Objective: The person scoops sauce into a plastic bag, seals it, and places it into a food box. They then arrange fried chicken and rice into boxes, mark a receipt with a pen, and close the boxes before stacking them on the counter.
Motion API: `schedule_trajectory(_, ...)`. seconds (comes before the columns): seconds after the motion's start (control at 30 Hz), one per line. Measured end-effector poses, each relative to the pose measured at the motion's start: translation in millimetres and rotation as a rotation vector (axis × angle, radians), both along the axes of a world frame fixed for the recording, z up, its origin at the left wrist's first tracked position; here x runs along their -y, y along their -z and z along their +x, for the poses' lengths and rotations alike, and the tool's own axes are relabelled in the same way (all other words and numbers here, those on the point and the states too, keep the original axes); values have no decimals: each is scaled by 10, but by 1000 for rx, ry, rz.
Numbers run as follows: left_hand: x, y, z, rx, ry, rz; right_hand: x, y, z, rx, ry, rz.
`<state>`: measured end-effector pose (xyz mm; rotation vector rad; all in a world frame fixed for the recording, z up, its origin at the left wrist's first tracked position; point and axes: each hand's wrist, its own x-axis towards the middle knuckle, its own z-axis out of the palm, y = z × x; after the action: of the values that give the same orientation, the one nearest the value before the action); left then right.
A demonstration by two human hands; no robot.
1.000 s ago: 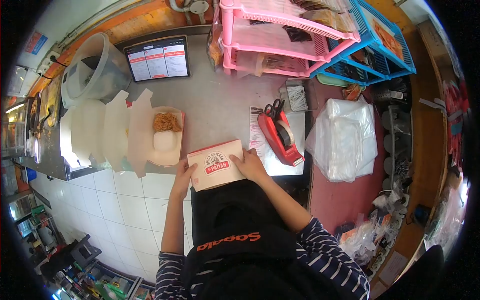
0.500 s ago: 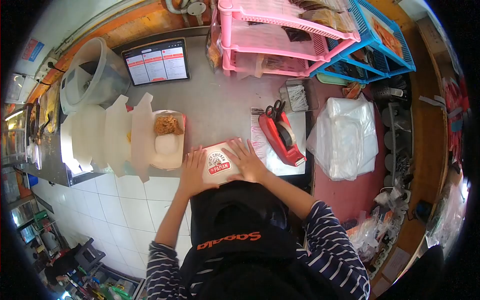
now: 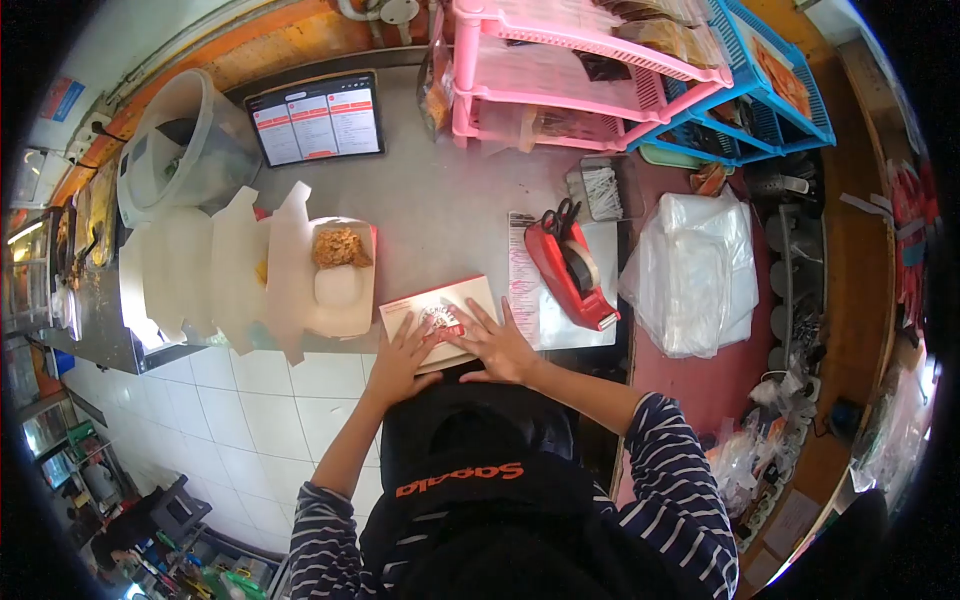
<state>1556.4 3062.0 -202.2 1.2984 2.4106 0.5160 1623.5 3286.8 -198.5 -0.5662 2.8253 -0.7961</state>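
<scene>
A closed cardboard food box [image 3: 440, 297] with a printed lid lies at the counter's near edge, close to my body. My left hand [image 3: 403, 362] rests on its left part, fingers spread over the lid. On the right part lies my right hand [image 3: 498, 347], its fingers also spread, and the two sets of fingertips nearly meet over the print. Left of it stands an open food box [image 3: 367, 305] holding a piece of fried chicken [image 3: 339, 248] and a white mound of rice [image 3: 341, 287]. More open boxes [image 3: 185, 265] stand in a row beside that one.
A red tape dispenser [image 3: 570, 280] with black scissors [image 3: 562, 215] sits to the right, near a stack of clear plastic bags [image 3: 692, 275]. At the back are a tablet [image 3: 317, 120], a plastic tub [image 3: 200, 140], a pink rack [image 3: 560, 95] and a blue rack [image 3: 770, 85].
Both hands have slid inward over the lid, so the fingers now cover much of the print. The closed box stays in nearly the same place.
</scene>
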Motion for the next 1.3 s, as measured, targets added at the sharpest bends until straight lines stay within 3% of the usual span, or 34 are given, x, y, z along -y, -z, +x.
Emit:
schedule_trajectory(0.03,36,100,-13,-121,43,-102,75,30,11,1,27,32)
schedule_trajectory(0.07,84,221,-24,-184,40,-35,127,68,-9,-4,54,68)
schedule_trajectory(0.1,133,353,-51,-250,36,36,101,256,-36,-189,36,228)
schedule_trajectory(0.17,241,307,-157,-345,-9,192,99,290,-221,-135,144,299)
schedule_trajectory(0.27,408,-170,-217,-676,-780,426,100,401,-646,-144,304,392)
schedule_trajectory(0.33,519,-495,-480,-633,-1172,538,123,390,-967,-186,431,464)
schedule_trajectory(0.4,734,-512,-593,-433,-1180,473,191,442,-1258,-206,561,463)
schedule_trajectory(0.47,1063,-304,-629,-100,-796,228,339,265,-1492,-78,665,476)
schedule_trajectory(0.5,978,-431,-601,-137,-689,138,416,75,-1557,-65,656,380)
schedule_trajectory(0.6,1008,-669,-469,5,-460,87,573,-193,-1671,-244,523,-218)
schedule_trajectory(0.63,1052,-727,-474,60,-388,16,629,-327,-1666,-264,490,-289)
schedule_trajectory(0.77,1109,-613,-555,63,-427,164,447,-233,-1360,-396,344,-4)
schedule_trajectory(0.87,931,-360,-346,26,-707,83,400,15,-816,-429,525,-72)
schedule_trajectory(0.9,854,-342,-282,124,-734,2,435,42,-627,-414,602,-109)
schedule_trajectory(0.93,781,-246,-196,118,-757,72,477,219,-465,-442,663,-173)
schedule_trajectory(1.0,643,-88,-80,106,-797,208,670,430,-276,-252,875,-280)
schedule_trajectory(1.03,644,-83,-140,368,-867,235,695,472,-261,-122,927,-351)
schedule_trajectory(1.1,620,-98,-166,386,-850,257,748,472,-209,145,1026,-501)
schedule_trajectory(1.2,585,-140,-297,483,-840,265,609,299,-253,169,1094,-648)
schedule_trajectory(1.23,569,-195,-367,529,-842,262,532,175,-277,224,1077,-619)
schedule_trajectory(1.3,575,-432,-614,367,-740,17,423,83,-330,18,988,-393)
